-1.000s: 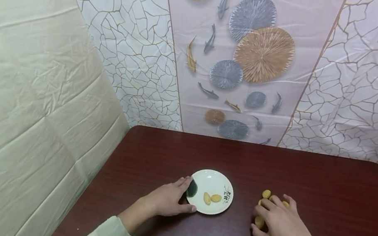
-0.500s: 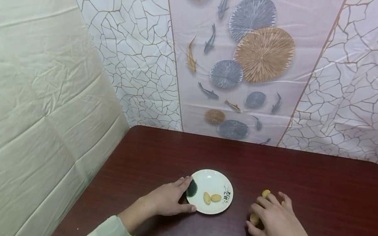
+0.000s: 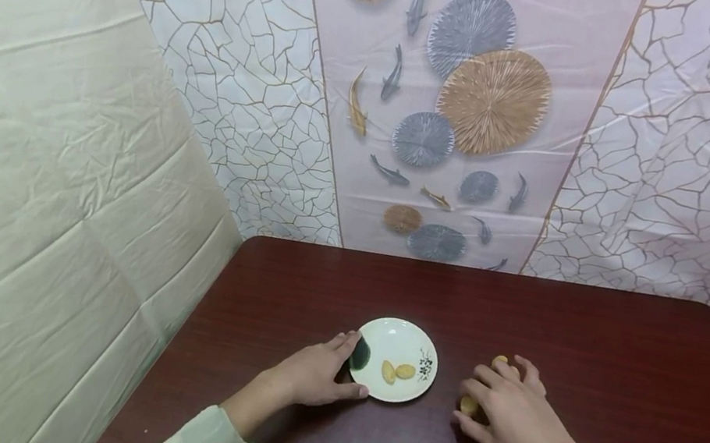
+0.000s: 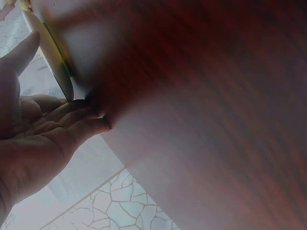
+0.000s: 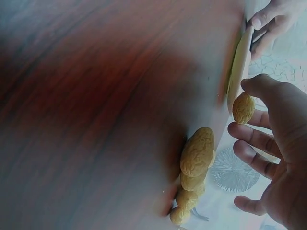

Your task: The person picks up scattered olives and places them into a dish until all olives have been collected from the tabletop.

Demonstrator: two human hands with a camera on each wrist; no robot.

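Note:
A small white plate with a dark green patch at its left edge lies on the table. Two yellow oval fruits are on it. My left hand rests at the plate's left rim, its fingers fairly straight and its thumb by the near rim. Right of the plate, my right hand pinches a wrinkled yellow oval fruit between thumb and index finger, as the right wrist view shows. Several similar fruits lie in a row on the table beside it; in the head view the hand partly hides them.
The dark red-brown table runs back to a hanging patterned cloth with fish and round motifs. A pale cloth wall stands along the left side.
My right hand has shifted left, closer to the plate, with yellow fruit showing at its fingertips. The left hand and plate stay in place.

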